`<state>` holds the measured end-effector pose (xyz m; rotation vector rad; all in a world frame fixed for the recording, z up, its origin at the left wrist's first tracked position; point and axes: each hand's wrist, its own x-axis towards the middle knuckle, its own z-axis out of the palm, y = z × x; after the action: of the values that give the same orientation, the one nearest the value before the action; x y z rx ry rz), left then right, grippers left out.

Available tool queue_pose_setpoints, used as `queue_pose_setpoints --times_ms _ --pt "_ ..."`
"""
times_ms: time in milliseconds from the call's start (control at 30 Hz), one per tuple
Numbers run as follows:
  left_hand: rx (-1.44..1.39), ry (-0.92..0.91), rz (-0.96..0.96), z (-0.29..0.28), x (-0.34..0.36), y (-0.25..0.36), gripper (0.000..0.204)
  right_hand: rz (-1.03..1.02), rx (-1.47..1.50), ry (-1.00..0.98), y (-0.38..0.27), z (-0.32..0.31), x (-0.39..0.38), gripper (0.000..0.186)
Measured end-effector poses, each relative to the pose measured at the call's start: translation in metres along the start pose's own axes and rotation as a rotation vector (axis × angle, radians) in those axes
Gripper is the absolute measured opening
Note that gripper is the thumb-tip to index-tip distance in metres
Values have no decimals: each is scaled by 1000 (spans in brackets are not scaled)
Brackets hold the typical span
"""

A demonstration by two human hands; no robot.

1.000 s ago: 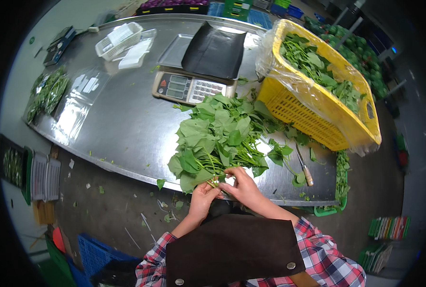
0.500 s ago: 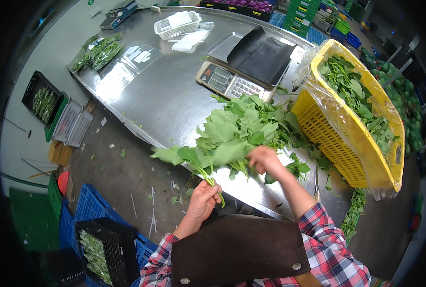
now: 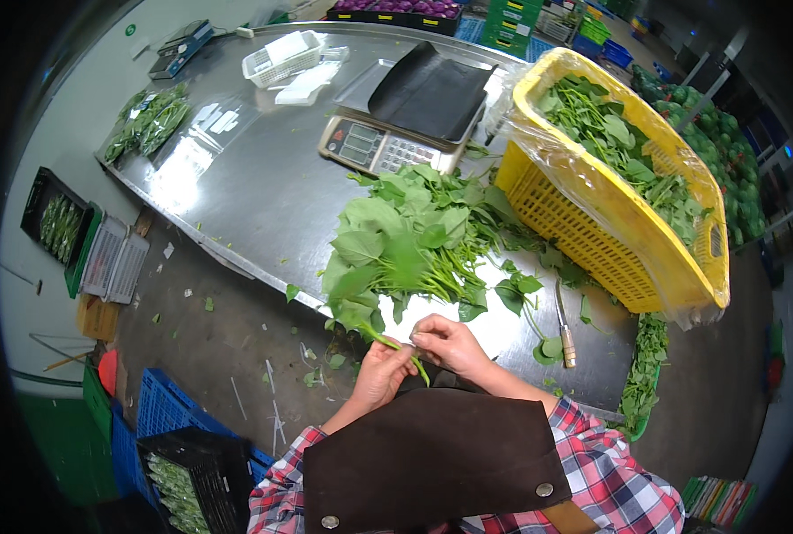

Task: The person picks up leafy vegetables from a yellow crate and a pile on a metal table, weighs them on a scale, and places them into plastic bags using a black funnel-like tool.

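Note:
My left hand grips a few green leafy stems at the table's front edge. Beside it, my right hand has thumb and finger pinched close to those stems; what is between them is unclear. A loose heap of leafy greens covers the steel table beyond my hands. To the right lies a curved knife with a wooden handle. A scale with a black sheet on top stands behind the heap.
A yellow crate of greens, lined with plastic, stands at the right. Bagged greens and a white basket sit at the table's back left. Crates are stacked on the floor lower left; green produce is piled beyond the yellow crate.
My right hand went out to the heap half a second ago, blurred there, and is now back beside my left hand. The left hand still holds stems. The view has shifted.

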<state>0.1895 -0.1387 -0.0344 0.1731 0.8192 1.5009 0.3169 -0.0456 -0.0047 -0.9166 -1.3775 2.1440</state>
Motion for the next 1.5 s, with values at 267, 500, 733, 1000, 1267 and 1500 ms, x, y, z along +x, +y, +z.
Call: queue_pose_setpoints --times_ms 267,500,733,1000,1267,1500 --pt "-127 275 162 -27 7 30 4 -148 490 366 -1 -77 -31 32" --pt "-376 61 -82 -3 18 25 14 -380 -1200 400 11 -53 58 18" --pt "-422 58 -114 5 26 34 20 -187 -302 214 -41 -40 31 10" --pt "169 329 -129 36 46 20 20 -439 -793 -211 -11 5 -20 13" --pt "81 403 291 7 19 69 16 -140 700 665 -2 -60 -43 29" --pt "-407 65 -68 -16 7 63 28 -268 -1354 369 43 -57 42 21"
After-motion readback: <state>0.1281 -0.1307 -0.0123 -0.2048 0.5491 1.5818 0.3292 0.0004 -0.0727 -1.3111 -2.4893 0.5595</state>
